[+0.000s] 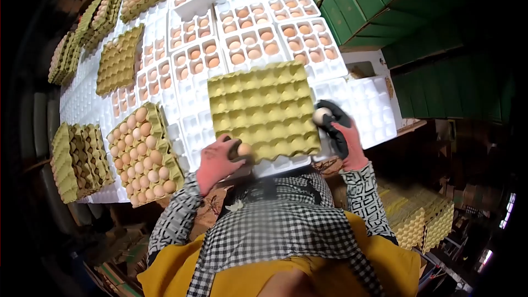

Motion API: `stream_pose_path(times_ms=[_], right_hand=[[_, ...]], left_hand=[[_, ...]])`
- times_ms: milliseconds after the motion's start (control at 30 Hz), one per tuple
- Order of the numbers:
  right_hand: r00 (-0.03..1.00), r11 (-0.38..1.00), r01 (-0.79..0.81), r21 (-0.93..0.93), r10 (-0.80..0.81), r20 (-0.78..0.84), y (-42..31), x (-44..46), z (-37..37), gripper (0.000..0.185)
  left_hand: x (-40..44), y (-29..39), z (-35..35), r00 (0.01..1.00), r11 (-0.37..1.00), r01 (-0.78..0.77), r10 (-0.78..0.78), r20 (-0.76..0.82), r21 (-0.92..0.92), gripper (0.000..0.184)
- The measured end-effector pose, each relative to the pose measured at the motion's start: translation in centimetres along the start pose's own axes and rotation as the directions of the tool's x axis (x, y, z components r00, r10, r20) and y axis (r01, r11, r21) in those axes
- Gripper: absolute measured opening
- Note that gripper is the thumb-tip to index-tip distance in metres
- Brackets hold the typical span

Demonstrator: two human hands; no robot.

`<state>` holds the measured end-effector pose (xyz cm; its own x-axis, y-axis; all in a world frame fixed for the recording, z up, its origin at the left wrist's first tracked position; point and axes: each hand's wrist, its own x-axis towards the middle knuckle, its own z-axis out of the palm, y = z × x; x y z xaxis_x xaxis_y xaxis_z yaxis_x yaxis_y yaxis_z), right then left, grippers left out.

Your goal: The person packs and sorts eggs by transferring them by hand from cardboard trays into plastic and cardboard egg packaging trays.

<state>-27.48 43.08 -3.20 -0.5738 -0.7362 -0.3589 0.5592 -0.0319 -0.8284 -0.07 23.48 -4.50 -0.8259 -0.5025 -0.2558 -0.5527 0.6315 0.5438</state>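
A yellow-green egg tray [264,111] lies in front of me over the white foam trays, with one egg [244,149] at its near left corner. My left hand [220,160], in a pink and dark glove, has its fingers closed on that egg. Beyond the tray's right edge, my right hand [340,132], gloved the same way, holds another egg [322,115] between thumb and fingers. Left of my left hand stands a tray full of eggs [144,154].
White foam trays [253,47] with eggs in their cells cover the far part of the table. More pulp trays [120,59] stand at the left, some with eggs. Green boxes [357,0] are stacked at the back right. Stacked pulp trays [418,220] sit low at the right.
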Motion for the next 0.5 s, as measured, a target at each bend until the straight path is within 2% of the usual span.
stream_pose_path(times_ms=[33,67,100,133,167,200,233,267,300,333,400,500], right_hand=[[0.981,0.913,0.147,-0.380,-0.184,-0.064,-0.1,2.3,-4.0,0.047],[0.901,0.754,0.260,-0.603,-0.414,-0.129,-0.6,4.3,-5.2,0.047],[0.813,0.586,0.310,-0.749,-0.572,-0.111,-0.9,6.7,-6.4,0.042],[0.812,0.598,0.298,-0.744,-0.568,-0.131,-1.5,8.8,-7.1,0.044],[0.745,0.310,0.351,-0.883,-0.664,0.063,-1.5,11.1,-8.6,0.046],[0.665,-0.011,0.370,-0.929,-0.695,0.273,-1.3,13.4,-10.1,0.049],[0.728,0.027,0.406,-0.913,-0.613,0.306,-1.1,15.1,-11.3,0.051],[0.780,0.067,0.438,-0.897,-0.524,0.342,-1.2,16.4,-12.3,0.053],[0.756,0.073,0.456,-0.887,-0.557,0.343,-1.7,16.2,-12.6,0.050],[0.756,0.130,0.425,-0.896,-0.594,0.273,-2.2,15.5,-12.9,0.050],[0.751,0.244,0.371,-0.896,-0.646,0.135,-2.7,13.8,-13.6,0.049],[0.787,0.334,0.370,-0.867,-0.609,0.102,-1.7,11.7,-14.7,0.046]], left_hand=[[1.1,1.4,-0.4,1.000,0.996,0.004,-0.006,-0.028,-0.087,0.053],[2.6,3.0,-0.8,0.999,0.985,0.009,-0.018,-0.051,-0.172,0.055],[4.7,6.1,-0.2,0.980,0.987,-0.095,0.069,-0.189,-0.133,0.053],[7.5,10.4,-0.1,0.984,0.977,-0.071,0.035,-0.175,-0.200,0.052],[10.7,13.7,0.4,0.988,0.970,-0.097,0.067,-0.141,-0.222,0.053],[14.0,15.4,2.8,0.965,0.982,-0.163,0.139,-0.223,-0.093,0.055],[17.5,16.8,5.1,0.949,0.981,-0.194,0.191,-0.251,0.014,0.057],[20.9,18.0,6.8,0.944,0.976,-0.214,0.217,-0.248,0.040,0.051],[23.6,18.7,8.2,0.945,0.971,-0.219,0.236,-0.227,0.099,0.048],[25.9,18.1,9.9,0.931,0.950,-0.234,0.280,-0.235,0.206,0.044],[29.3,16.5,11.5,0.943,0.875,-0.215,0.301,-0.140,0.434,0.045],[28.0,15.7,9.7,0.864,0.790,-0.288,0.458,-0.208,0.541,0.049]])
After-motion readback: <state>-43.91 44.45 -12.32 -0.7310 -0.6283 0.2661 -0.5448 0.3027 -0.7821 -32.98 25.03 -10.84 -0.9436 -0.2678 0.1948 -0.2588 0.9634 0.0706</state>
